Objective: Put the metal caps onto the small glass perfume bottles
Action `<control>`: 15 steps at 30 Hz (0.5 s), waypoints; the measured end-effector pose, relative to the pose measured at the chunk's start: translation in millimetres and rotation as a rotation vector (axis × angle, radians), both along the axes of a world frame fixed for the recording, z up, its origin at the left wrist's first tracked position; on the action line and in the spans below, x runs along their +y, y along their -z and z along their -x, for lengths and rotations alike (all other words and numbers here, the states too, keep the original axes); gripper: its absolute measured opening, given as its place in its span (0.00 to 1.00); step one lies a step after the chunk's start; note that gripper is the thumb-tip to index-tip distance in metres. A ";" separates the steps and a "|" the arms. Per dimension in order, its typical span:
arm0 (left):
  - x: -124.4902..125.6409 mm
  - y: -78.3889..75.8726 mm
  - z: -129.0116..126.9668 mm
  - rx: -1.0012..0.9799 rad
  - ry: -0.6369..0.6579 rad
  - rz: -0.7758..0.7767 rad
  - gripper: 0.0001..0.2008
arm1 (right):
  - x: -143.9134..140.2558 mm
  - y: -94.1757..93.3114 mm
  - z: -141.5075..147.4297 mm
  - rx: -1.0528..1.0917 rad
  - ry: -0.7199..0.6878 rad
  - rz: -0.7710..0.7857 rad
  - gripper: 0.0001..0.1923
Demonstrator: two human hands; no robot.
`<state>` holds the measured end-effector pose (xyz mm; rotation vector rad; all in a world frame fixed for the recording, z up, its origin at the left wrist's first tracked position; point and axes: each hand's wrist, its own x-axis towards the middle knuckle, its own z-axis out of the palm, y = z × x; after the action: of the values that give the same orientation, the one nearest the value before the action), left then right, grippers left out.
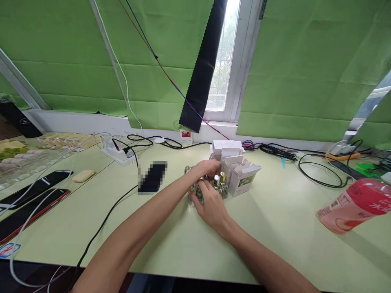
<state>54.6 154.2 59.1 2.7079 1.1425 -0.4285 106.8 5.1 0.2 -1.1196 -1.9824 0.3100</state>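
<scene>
A cluster of small glass bottles (224,188) with gold and silver caps stands mid-table, against a row of white cardboard boxes (241,179). My left hand (210,167) reaches across the bottles to the boxes' left side. It looks curled closed, with its fingertips and anything in them hidden. On the near side, my right hand (211,200) has its thumb and fingers bent around a glass bottle (199,194) at the front of the cluster. The two hands partly cover the other bottles.
A pink bottle with a red cap (351,205) is at the right. Left of my arms lie a pixelated dark phone (152,177), black cables (113,209) and two dark devices (33,211). A power strip (117,154) and egg trays (24,162) stand farther back.
</scene>
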 end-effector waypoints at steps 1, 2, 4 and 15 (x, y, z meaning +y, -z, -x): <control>0.6 0.9 0.1 -0.010 -0.005 0.000 0.07 | 0.2 0.4 0.0 0.001 -0.002 -0.004 0.15; 1.2 1.8 0.3 -0.021 -0.011 0.001 0.07 | 0.5 0.9 0.0 0.001 -0.003 -0.007 0.15; 2.5 3.3 0.9 -0.040 -0.019 0.008 0.07 | 0.8 1.8 0.0 -0.001 -0.004 -0.008 0.15; 5.7 8.4 2.9 -0.089 -0.007 0.016 0.06 | 0.8 2.0 0.2 0.000 0.002 -0.015 0.15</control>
<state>51.7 160.0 50.8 2.6788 1.1199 -0.3116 106.6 6.0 -1.8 -1.1121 -1.9802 0.2931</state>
